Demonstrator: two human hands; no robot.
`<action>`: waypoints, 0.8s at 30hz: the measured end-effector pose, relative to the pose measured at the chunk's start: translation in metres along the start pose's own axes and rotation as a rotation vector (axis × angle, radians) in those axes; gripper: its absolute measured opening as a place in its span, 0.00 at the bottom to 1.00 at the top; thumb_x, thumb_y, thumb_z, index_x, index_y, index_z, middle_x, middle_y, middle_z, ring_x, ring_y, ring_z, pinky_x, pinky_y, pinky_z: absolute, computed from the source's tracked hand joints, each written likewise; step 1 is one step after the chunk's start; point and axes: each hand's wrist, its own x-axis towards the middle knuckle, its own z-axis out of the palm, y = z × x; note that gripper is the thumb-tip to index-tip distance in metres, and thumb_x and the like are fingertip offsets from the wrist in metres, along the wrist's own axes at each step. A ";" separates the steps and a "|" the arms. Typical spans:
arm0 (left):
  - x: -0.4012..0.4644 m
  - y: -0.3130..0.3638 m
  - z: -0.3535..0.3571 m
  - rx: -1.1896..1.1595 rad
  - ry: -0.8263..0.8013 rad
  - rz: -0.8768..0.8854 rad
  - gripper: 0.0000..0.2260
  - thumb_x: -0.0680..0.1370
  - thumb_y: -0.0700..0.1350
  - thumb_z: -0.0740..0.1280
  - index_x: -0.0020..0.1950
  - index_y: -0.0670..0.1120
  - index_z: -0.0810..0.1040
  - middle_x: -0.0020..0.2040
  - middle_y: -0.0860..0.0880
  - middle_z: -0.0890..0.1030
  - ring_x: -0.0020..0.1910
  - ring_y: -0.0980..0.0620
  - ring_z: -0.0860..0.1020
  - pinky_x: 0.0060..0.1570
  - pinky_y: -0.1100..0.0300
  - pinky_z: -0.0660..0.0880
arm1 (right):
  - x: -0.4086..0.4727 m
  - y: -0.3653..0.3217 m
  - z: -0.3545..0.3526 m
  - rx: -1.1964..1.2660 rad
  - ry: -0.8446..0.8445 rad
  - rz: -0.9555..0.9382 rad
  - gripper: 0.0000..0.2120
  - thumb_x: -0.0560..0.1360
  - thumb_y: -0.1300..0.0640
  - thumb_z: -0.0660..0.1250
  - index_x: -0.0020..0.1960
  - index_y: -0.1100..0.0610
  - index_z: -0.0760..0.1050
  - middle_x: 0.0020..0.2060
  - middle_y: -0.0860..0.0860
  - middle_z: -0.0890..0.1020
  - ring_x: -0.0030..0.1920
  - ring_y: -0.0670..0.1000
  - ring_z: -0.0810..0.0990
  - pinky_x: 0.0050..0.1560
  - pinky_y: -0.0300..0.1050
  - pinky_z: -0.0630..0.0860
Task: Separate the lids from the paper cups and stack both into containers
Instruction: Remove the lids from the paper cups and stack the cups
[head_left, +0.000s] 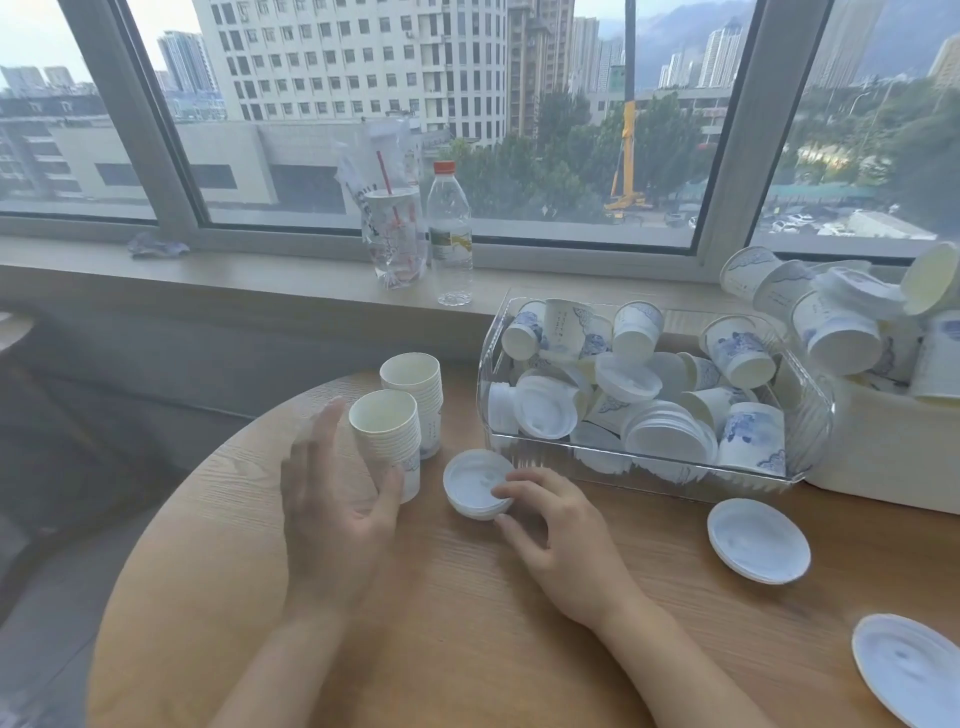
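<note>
Beside a city-view window, on the round wooden table (467, 597), my right hand (561, 535) pinches the rim of a small lid stack (475, 491), flat and touching my fingertips. My left hand (337, 499), spread, touches the nearer cup stack (387, 434), thumb against it. Cup printing is unreadable.

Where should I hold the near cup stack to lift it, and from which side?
Grip the near cup stack round its side wall, low down, coming from the left: the left hand is open beside it, and the second stack crowds its far right.
</note>
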 end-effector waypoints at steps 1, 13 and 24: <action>-0.004 0.007 -0.001 0.007 0.005 0.032 0.38 0.74 0.42 0.79 0.80 0.53 0.65 0.73 0.52 0.72 0.70 0.54 0.67 0.72 0.54 0.63 | -0.001 -0.001 -0.001 0.005 0.006 0.000 0.12 0.80 0.46 0.69 0.63 0.44 0.82 0.63 0.38 0.78 0.65 0.40 0.75 0.68 0.36 0.70; 0.010 0.082 0.053 -0.162 -0.198 0.178 0.29 0.77 0.48 0.77 0.76 0.54 0.72 0.67 0.63 0.77 0.65 0.59 0.77 0.62 0.68 0.71 | 0.017 -0.004 -0.077 0.124 0.401 -0.006 0.08 0.79 0.57 0.72 0.57 0.48 0.83 0.55 0.39 0.82 0.55 0.43 0.81 0.55 0.34 0.75; 0.091 0.118 0.160 -0.043 -0.325 0.170 0.29 0.79 0.50 0.73 0.79 0.51 0.68 0.72 0.48 0.77 0.72 0.49 0.73 0.71 0.51 0.70 | 0.103 0.056 -0.144 -0.033 0.493 0.207 0.16 0.80 0.50 0.70 0.67 0.50 0.77 0.58 0.48 0.80 0.55 0.48 0.79 0.58 0.45 0.74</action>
